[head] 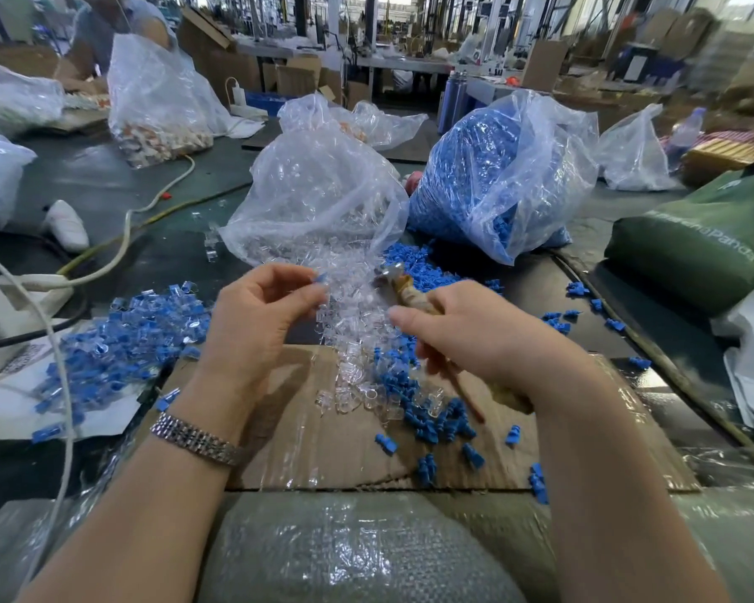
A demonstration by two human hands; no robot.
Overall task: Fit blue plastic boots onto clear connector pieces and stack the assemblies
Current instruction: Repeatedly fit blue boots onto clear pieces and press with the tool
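A green bag (697, 237) reads "Panda". One clear sack (510, 167) holds blue boots, another (314, 193) clear connectors. The left hand (253, 315) pinches a boot (321, 278); the right hand (475, 332) grips a wooden tool (410, 293).

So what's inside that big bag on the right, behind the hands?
The bag is packed with loose blue boots, showing through the clear plastic. More have spilled from its mouth onto the table. Whatever lies deep inside is hidden.
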